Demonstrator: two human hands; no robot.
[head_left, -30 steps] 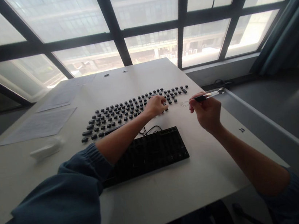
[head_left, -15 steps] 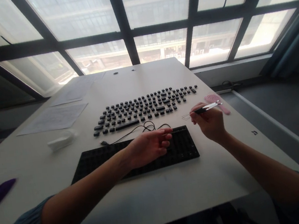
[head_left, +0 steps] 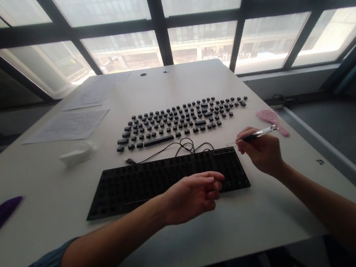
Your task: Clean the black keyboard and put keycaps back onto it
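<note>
A black keyboard base (head_left: 166, 170) without keycaps lies across the near part of the table. My left hand (head_left: 193, 197) hovers over its lower right part, fingers loosely curled and apart, with nothing visible in it. Right of the base, my right hand (head_left: 260, 149) is closed on a tool with a black handle and silvery metal end (head_left: 264, 131); thin wire loops (head_left: 231, 145) stick out at its left. Rows of loose black keycaps (head_left: 176, 122) are laid out behind the base. A black USB cable (head_left: 157, 153) is coiled between them.
A pink hairbrush (head_left: 268, 116) lies near the right edge of the white table (head_left: 192, 245). Paper sheets (head_left: 67, 126) and a crumpled white item (head_left: 77, 154) are at the left. Purple cloth (head_left: 0, 216) sits at the far left, and a small dark piece (head_left: 320, 161) at the right.
The view has shifted slightly. My left hand has moved nearer to me, from the base's upper right part towards its front edge. My right hand still holds the tool.
</note>
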